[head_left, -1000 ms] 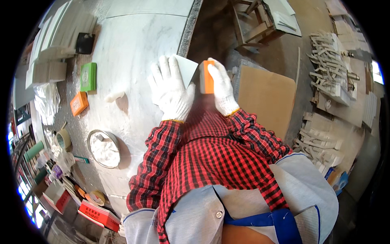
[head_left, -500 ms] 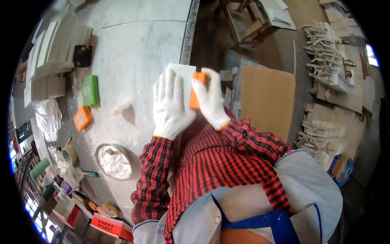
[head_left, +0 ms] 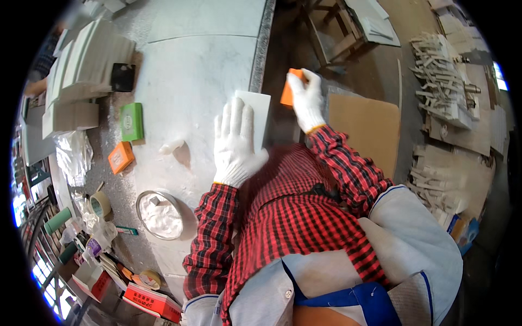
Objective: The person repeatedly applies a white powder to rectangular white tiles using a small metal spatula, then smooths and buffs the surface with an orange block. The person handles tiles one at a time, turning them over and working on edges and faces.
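Note:
My left hand [head_left: 236,146], in a white knit glove, lies flat with outstretched fingers on a white rectangular slab [head_left: 261,117]. The slab rests at the right edge of the pale marble-like worktop [head_left: 198,60]. My right hand [head_left: 308,102], gloved the same way, grips an orange rectangular block [head_left: 289,91] between thumb and fingers. It holds the block in the air past the table edge, right of the slab and apart from it. On the worktop, left of my left hand, lies a small whitish piece [head_left: 172,146].
A round tin [head_left: 140,216] of white matter stands near my left forearm. Beyond it are a green block [head_left: 131,121], another orange block [head_left: 120,157] and a tape roll [head_left: 100,204]. White slabs [head_left: 89,60] stand stacked far left, near another person's arm [head_left: 37,87]. Cardboard [head_left: 363,130] lies at right.
My right hand has lifted the orange block off the slab's right edge and moved it away, right and slightly farther out. My left hand stays flat on the slab. The view has shifted slightly.

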{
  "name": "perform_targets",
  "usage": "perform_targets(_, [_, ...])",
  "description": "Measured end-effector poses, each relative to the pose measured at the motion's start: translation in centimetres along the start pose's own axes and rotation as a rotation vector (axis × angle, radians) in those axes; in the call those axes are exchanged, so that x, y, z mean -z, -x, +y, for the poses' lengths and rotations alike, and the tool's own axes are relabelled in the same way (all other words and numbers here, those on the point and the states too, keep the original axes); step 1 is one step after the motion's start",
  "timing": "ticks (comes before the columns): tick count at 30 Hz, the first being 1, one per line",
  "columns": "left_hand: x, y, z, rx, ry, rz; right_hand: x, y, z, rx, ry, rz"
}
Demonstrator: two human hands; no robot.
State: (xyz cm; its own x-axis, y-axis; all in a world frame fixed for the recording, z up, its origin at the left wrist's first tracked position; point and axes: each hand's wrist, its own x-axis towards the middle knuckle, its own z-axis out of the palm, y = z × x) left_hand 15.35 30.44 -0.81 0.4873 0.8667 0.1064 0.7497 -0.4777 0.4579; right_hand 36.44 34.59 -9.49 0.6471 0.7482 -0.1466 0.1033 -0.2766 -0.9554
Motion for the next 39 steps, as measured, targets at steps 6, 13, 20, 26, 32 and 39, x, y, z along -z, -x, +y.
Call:
perform_targets(6, [0.0,1.0,0.1,0.083,-0.086,0.000,1.8,-2.1,-5.6,0.523,0.379,-0.214])
perform_targets(13, [-0.4,1.4,1.6,0.231,-0.157,0.056,-7.2,-2.8,-14.1,1.086,0.735,-0.633])
perform_targets(20, [-0.4,2.0,2.0,0.396,-0.016,0.231,-7.9,-0.3,-14.5,1.354,0.314,-0.719])
perform_targets(26, [-0.1,2.6,1.8,0.500,0.059,0.246,-2.0,0.8,-9.3,1.552,0.384,-1.191])
perform_targets(32, [0.0,2.3,1.6,0.456,0.060,0.286,-0.9,-2.6,-9.8,1.493,0.609,-1.064])
perform_targets(39, [0.6,0.5,3.1,0.697,0.373,0.518,1.1,-1.4,-10.4,0.747,0.208,-1.042])
